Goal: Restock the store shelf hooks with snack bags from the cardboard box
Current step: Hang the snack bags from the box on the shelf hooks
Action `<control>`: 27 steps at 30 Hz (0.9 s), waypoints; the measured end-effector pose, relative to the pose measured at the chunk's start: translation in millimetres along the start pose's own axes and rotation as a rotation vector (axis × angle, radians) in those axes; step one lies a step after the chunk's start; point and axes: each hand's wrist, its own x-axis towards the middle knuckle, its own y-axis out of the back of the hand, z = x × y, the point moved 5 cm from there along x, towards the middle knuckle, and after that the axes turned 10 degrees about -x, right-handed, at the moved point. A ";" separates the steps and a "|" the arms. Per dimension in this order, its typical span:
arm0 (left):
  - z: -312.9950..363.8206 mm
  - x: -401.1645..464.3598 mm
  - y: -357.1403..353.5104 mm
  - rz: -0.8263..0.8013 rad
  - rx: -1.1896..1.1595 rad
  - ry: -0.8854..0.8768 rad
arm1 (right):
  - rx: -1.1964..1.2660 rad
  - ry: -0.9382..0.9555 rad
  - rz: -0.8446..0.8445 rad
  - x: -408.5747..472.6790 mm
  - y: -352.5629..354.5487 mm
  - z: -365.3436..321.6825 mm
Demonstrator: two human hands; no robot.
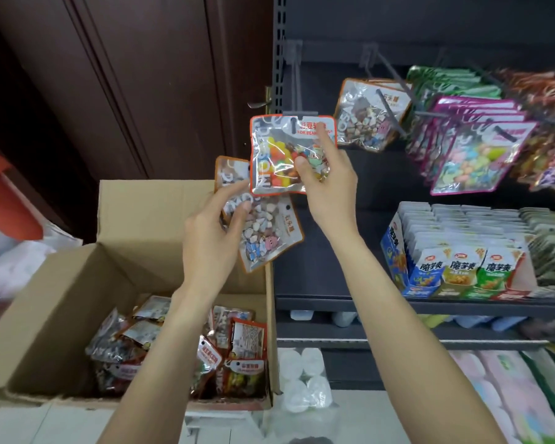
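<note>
bag of colour beans (pixel 281 161) stands upright, hang-hole topmost at the hook (pixel 293 121), pinched in my right hand (pixel 329 181); left hand (pixel 212 232) grips tilted bags (pixel 263 235).

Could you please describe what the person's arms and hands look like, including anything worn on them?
Both arms are bare from the frame's bottom edge up to the hands; no sleeves show. The left hand and right hand wear no gloves, and no rings, watch, bracelets or markings can be seen. The forearms are slim and the nails look short and unpainted.
</note>
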 end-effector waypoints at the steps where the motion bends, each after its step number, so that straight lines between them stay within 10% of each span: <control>1: -3.0 -0.1 2.1 0.006 0.005 0.003 | -0.026 0.000 0.016 10.3 -4.5 0.0; 8: -26.6 -3.4 14.0 0.071 -0.169 0.178 | -0.223 0.033 -0.097 63.3 -35.6 17.7; 15: -33.8 -7.1 -16.6 0.099 -0.499 0.325 | 0.313 -0.338 -0.345 -54.3 -5.9 51.6; 22: -4.6 -16.4 -73.2 -0.206 -0.516 0.326 | 0.357 -0.188 0.239 -75.5 58.1 66.9; 27: 29.9 -11.3 -104.1 -0.251 -0.448 0.105 | 0.193 -0.090 0.318 -62.5 90.4 66.9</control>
